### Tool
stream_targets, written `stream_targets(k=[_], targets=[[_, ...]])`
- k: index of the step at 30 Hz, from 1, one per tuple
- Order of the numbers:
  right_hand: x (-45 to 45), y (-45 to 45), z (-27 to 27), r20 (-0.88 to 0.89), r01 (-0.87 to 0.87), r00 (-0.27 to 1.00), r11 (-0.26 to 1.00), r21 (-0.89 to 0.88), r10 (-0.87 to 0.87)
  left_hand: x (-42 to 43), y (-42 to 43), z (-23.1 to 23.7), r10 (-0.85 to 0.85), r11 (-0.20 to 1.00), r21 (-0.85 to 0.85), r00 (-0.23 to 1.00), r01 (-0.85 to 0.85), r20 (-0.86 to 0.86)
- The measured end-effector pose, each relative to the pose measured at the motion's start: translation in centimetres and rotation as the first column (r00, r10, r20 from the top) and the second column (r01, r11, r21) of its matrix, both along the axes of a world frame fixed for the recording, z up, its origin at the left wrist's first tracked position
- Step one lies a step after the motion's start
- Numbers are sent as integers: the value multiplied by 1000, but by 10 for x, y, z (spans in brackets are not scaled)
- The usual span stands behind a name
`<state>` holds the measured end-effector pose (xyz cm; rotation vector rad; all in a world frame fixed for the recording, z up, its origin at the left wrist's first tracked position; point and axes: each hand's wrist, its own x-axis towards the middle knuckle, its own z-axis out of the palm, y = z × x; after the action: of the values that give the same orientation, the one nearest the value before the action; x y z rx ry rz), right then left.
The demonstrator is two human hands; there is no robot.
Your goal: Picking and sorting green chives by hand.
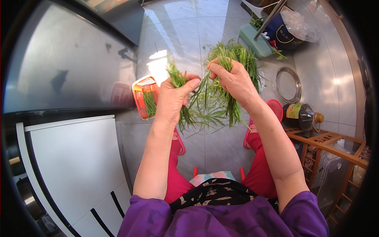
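My left hand [179, 91] is closed around a bunch of long green leaves [186, 117], which looks like Chinese chives. My right hand [229, 77] grips a second leafy bunch [233, 108], its ends sticking out above and below the fist. Several loose blades span the gap between my two hands, near the right thumb and fingertips. Under and behind my right hand a large heap of the same greens [245, 57] lies on the grey tiled floor. Left of my left hand stands a red and white plastic basket [136, 96] with some green stalks [149, 102] in it.
A green broom head [256, 41] and a dark blue bag [281, 32] are at the upper right. Below them are a metal ring-shaped rim [298, 86], a large bottle [299, 116] on its side and a wooden rack [328, 142]. White drawers [74, 160] stand at the left.
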<state>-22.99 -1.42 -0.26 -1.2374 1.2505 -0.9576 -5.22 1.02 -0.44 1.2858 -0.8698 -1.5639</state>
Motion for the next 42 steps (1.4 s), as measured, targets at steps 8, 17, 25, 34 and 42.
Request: stream_targets(k=[8, 17, 25, 34, 42], targets=[[9, 2, -8, 21, 107, 994, 994, -32, -107, -7, 3, -1, -26, 998, 63, 997, 30, -74], [19, 9, -7, 84, 92, 993, 995, -43, -88, 0, 6, -1, 25, 994, 111, 992, -11, -124], [5, 5, 6, 24, 43, 999, 989, 140, -47, 5, 3, -6, -42, 968, 206, 900, 144, -433], [10, 7, 5, 49, -162, 986, 985, 58, 159, 0, 5, -7, -62, 963, 225, 935, 148, -349], [0, 3, -3, -142, -43, 989, 995, -92, 30, -2, 3, -7, -77, 959, 234, 939, 162, -334]])
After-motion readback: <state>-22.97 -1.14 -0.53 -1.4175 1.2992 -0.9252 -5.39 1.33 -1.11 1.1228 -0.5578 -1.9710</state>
